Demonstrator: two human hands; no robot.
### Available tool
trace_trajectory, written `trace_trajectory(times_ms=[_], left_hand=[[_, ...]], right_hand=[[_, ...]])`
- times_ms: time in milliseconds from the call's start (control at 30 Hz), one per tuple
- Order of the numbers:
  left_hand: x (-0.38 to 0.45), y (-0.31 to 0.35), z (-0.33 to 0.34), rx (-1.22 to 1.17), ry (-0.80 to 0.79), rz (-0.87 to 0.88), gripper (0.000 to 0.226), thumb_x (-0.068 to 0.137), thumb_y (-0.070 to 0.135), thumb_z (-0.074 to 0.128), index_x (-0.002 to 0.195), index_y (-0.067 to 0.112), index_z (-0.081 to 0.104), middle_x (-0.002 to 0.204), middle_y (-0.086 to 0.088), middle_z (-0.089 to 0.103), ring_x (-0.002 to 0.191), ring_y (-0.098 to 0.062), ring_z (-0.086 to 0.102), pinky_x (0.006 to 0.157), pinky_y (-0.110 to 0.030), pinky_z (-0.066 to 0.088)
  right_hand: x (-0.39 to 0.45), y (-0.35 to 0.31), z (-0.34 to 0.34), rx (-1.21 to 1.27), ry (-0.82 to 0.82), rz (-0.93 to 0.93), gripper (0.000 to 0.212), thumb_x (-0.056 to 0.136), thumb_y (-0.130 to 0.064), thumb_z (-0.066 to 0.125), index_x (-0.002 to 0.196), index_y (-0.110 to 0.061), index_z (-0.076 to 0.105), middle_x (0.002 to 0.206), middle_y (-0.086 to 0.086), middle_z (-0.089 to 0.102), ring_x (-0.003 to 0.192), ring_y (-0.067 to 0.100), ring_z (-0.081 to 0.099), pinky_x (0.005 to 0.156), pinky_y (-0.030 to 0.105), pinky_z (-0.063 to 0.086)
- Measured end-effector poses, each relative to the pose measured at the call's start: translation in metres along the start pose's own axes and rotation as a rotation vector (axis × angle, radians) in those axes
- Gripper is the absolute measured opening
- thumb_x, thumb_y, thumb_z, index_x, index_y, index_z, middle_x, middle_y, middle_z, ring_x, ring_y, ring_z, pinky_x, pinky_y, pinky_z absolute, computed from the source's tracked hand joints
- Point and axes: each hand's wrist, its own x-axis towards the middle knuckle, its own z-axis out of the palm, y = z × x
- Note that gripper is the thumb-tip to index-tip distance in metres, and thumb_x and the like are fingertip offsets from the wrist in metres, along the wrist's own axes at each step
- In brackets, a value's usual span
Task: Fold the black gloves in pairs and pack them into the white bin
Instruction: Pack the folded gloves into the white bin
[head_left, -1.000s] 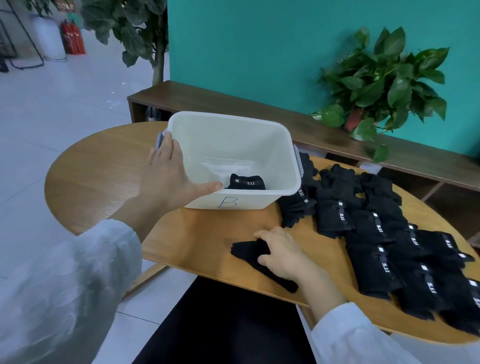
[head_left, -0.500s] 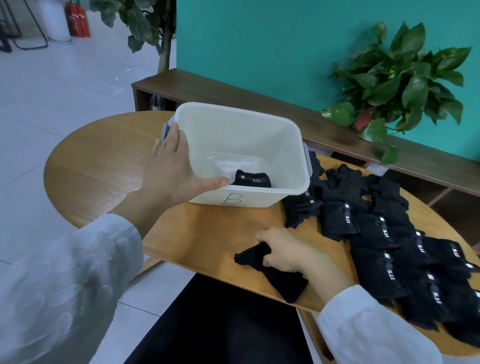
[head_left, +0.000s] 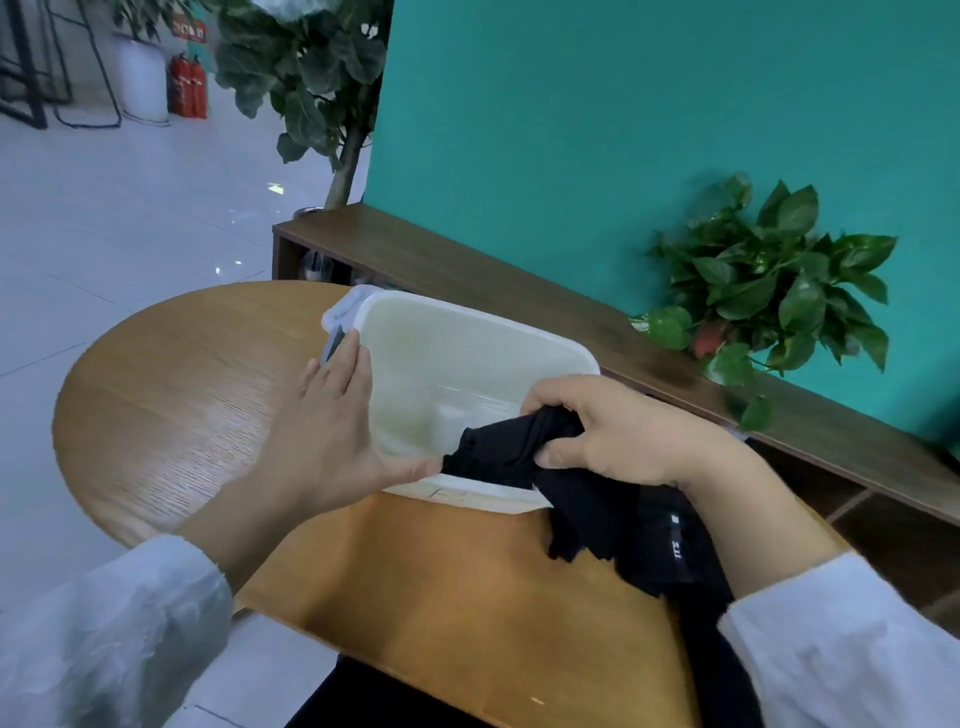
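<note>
The fingers and thumb of the right hand (head_left: 618, 434) are curled round a folded black glove bundle (head_left: 506, 449), which half a second ago lay pressed on the table's near edge and now hangs over the near rim of the white bin (head_left: 467, 358). The bundle touches or nearly touches that rim and is not yet let go. The left hand (head_left: 332, 415) has stayed on the bin's left side, fingers straight along the wall and thumb lying on the near rim, steadying it. I judge the pair is folded and about to be dropped in; whether the earlier bundle is in the bin cannot be seen, as the hand covers that corner. More black gloves (head_left: 654, 540) lie under the right wrist, so most of the packing remains.

The round wooden table (head_left: 171, 395) carries all this. Behind it run a dark low shelf (head_left: 519, 291), a teal wall (head_left: 597, 130), a leafy potted plant (head_left: 763, 291) and a pale tiled floor (head_left: 104, 223).
</note>
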Motion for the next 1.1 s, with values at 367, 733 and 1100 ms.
trace_trajectory(times_ms=[367, 733, 1100], left_hand=[[0.009, -0.006, -0.002, -0.077, -0.058, -0.029, 0.145, 0.044, 0.107, 0.014, 0.150, 0.014, -0.022, 0.157, 0.001, -0.030, 0.145, -0.006, -0.023, 0.119, -0.030, -0.013], [0.025, -0.001, -0.006, -0.133, -0.090, -0.072, 0.140, 0.044, 0.101, 0.023, 0.144, 0.018, -0.029, 0.154, 0.005, -0.034, 0.136, 0.002, -0.033, 0.113, -0.022, -0.022], [0.024, 0.003, -0.008, -0.164, -0.033, -0.075, 0.139, 0.046, 0.100, 0.028, 0.146, 0.019, -0.022, 0.155, 0.005, -0.030, 0.139, 0.000, -0.025, 0.111, -0.019, -0.023]], right_hand=[[0.132, 0.042, -0.006, -0.346, 0.018, -0.012, 0.022, 0.080, -0.018, 0.069, 0.086, -0.036, 0.057, 0.095, -0.013, 0.059, 0.091, 0.016, 0.057, 0.084, 0.042, 0.050], [0.185, 0.076, 0.034, -0.371, -0.072, -0.048, 0.029, 0.080, -0.003, 0.066, 0.103, -0.019, 0.064, 0.109, -0.001, 0.050, 0.105, 0.020, 0.047, 0.092, 0.035, 0.041], [0.192, 0.091, 0.048, -0.172, -0.093, -0.033, 0.070, 0.081, -0.004, 0.068, 0.143, -0.026, 0.045, 0.123, -0.009, 0.044, 0.120, 0.016, 0.044, 0.104, 0.028, 0.035]])
